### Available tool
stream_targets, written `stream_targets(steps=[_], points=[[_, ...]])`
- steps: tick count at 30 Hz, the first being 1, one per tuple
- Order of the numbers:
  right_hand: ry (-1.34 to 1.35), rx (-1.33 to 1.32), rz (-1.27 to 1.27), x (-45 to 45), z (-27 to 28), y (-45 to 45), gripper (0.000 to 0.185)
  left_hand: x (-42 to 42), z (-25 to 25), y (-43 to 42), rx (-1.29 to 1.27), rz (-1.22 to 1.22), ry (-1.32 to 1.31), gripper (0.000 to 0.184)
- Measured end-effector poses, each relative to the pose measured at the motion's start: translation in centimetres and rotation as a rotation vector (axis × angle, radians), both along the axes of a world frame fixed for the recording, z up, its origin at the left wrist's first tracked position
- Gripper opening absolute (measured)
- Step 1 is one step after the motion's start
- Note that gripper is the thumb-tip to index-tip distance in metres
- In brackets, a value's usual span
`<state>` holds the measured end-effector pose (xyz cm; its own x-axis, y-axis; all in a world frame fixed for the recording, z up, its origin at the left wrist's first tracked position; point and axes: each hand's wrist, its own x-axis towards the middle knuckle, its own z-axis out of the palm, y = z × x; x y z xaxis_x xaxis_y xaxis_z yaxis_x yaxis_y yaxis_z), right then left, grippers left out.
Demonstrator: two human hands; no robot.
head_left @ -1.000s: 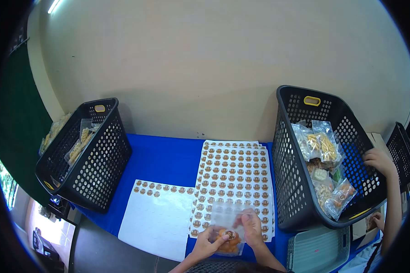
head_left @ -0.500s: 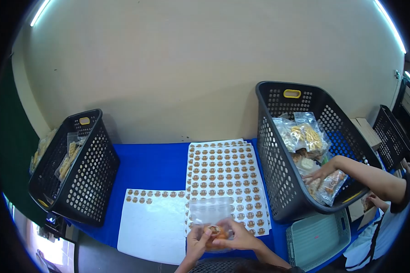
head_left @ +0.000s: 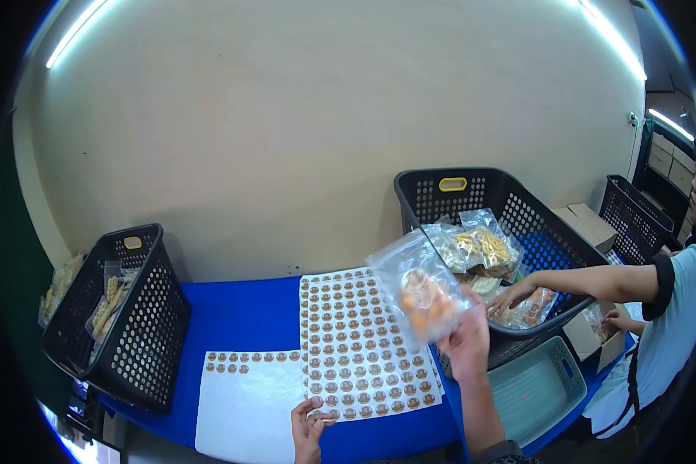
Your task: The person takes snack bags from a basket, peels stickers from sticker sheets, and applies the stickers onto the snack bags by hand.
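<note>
My right hand (head_left: 465, 340) grips a clear zip bag (head_left: 424, 298) of orange, roundish pieces by its side, raised in front of the large right basket. A round brown-and-white sticker (head_left: 417, 281) shows on the bag. Low at the front, my left hand (head_left: 308, 429) has loosely bent fingers, apart from one another, with nothing visible in them. It is by the lower corner of a sheet of round stickers (head_left: 356, 340). To its left lies a mostly bare white backing sheet (head_left: 247, 406) with stickers left along its top.
A black basket (head_left: 162, 317) with bagged snacks stands left on the blue cloth (head_left: 240, 309). Right, a co-worker's hand (head_left: 518, 298) reaches into another black basket (head_left: 419, 205) of bagged snacks. A grey-green tray (head_left: 530, 406) and an open carton (head_left: 580, 338) are nearby.
My right hand has lifted the bag up and rightward from over the sticker sheets. My left hand has let go of the bag and is lower left. The view has turned right.
</note>
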<state>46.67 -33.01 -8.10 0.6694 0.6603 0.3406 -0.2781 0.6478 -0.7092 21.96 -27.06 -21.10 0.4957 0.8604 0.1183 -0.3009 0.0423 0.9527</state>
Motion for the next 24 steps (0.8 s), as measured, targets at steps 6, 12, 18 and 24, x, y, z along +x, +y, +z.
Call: stream_targets(steps=[6,12,18,24], points=[[-0.108,0.183,-0.303,-1.6,-0.6,3.8,0.05,-2.7,-0.6,-2.2,-0.009,0.078,-0.005,0.05],[-0.266,-0.166,-0.103,-1.7,-10.6,7.9,0.035,-6.5,0.3,-4.3,-0.044,0.201,0.116,0.046],[-1.003,-0.915,-0.433,5.4,-21.2,14.6,0.032,-8.8,-0.3,-3.6,-0.112,0.364,0.156,0.037],[-1.264,-1.042,-0.49,9.0,-21.4,22.1,0.039,-9.9,0.6,-2.8,-0.12,0.534,0.234,0.036]])
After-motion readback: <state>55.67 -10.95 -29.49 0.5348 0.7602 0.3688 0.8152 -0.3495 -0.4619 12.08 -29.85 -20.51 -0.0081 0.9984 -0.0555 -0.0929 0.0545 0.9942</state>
